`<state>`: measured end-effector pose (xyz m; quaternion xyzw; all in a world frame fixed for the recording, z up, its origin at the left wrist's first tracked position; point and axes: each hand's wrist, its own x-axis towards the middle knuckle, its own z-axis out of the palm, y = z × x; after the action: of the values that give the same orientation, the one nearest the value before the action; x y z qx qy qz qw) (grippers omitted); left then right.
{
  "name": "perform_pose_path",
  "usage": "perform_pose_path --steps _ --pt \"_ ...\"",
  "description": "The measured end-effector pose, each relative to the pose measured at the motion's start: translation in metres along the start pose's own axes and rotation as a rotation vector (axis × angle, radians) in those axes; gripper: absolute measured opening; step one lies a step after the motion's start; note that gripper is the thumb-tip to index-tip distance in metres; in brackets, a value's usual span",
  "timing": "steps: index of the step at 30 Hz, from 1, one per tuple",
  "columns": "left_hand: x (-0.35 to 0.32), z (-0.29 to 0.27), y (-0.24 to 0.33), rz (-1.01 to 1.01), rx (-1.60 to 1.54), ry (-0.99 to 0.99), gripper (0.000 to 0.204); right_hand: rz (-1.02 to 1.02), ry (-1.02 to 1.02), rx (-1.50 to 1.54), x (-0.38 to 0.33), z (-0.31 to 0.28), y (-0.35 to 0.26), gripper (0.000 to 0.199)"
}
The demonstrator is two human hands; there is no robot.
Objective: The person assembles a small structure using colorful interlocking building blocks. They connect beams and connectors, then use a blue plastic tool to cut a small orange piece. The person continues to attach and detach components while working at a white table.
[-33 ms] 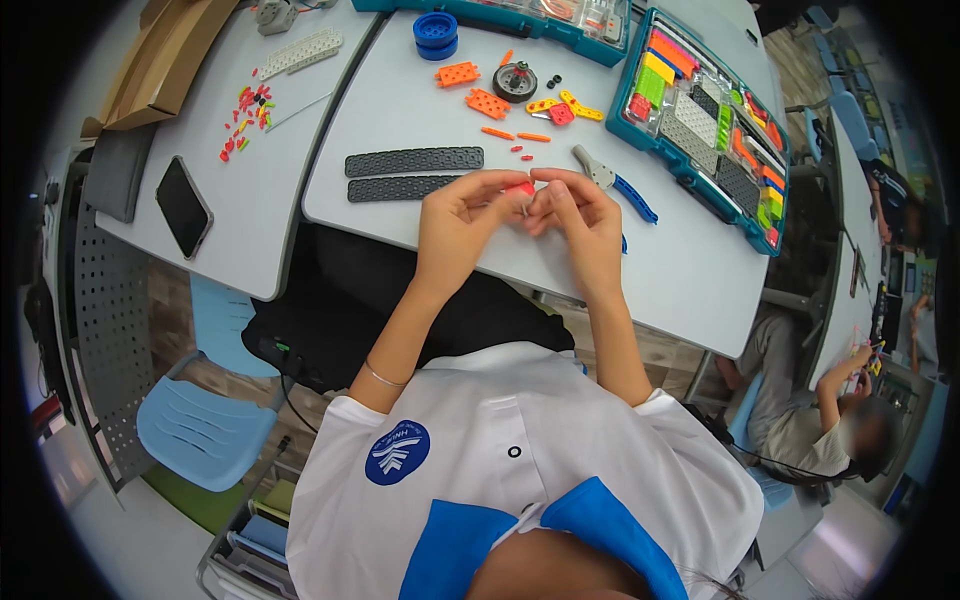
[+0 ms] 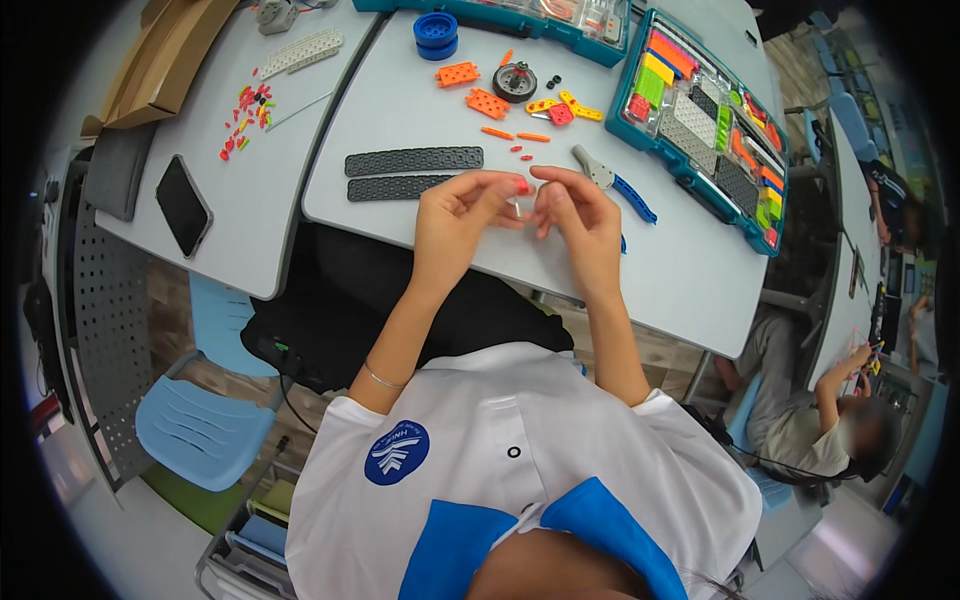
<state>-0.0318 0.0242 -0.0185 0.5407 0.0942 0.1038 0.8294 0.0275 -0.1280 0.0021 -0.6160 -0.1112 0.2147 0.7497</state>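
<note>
A small red plastic piece [image 2: 521, 187] is pinched between the thumb and fingertips of my left hand [image 2: 455, 215]. A short, thin pale rod [image 2: 517, 207] shows just under it, partly hidden by the fingers. My right hand [image 2: 580, 215] is close beside, its fingers half bent and slightly apart, with nothing visible in them. Both hands hover over the near edge of the table. Behind my left hand lie two dark grey perforated strips [image 2: 413, 160], one partly covered. Past my right hand rests a tool with a grey head and blue handle [image 2: 632, 196].
Farther back are orange plates [image 2: 488, 104], a black wheel [image 2: 515, 82], blue rims [image 2: 435, 37] and yellow links [image 2: 580, 106]. A teal parts case [image 2: 700, 130] stands at right. On the left table lie a phone [image 2: 184, 207] and small coloured pegs [image 2: 245, 118]. Another person sits at far right.
My hands have drawn slightly apart. The red piece has stayed with my left hand, while my right fingertips have come away from it.
</note>
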Motion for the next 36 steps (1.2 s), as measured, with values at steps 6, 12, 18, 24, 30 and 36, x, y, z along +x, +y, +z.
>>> perform_pose_path --steps 6,12,18,24,30,36 --pt "-0.005 0.015 0.011 0.001 0.02 0.106 0.022 -0.438 0.092 -0.418 -0.005 0.025 0.002 0.022" --pt "-0.009 0.02 0.0 0.169 0.094 0.173 0.015 -0.603 0.151 -0.827 -0.004 0.018 0.01 0.014" --pt "-0.012 0.017 0.001 0.434 0.514 0.143 0.02 -0.512 0.114 -0.781 -0.004 0.023 0.004 0.006" --pt "-0.006 0.014 0.0 0.68 0.771 0.198 0.018 -0.224 0.099 -0.57 -0.009 0.029 0.006 0.016" --pt "0.006 -0.002 -0.003 0.787 0.874 0.319 0.018 0.173 -0.023 0.257 -0.009 0.035 -0.01 0.03" --pt "-0.004 -0.026 0.058 0.621 0.316 0.389 0.014 -0.098 0.102 -0.096 -0.022 0.007 -0.021 0.03"
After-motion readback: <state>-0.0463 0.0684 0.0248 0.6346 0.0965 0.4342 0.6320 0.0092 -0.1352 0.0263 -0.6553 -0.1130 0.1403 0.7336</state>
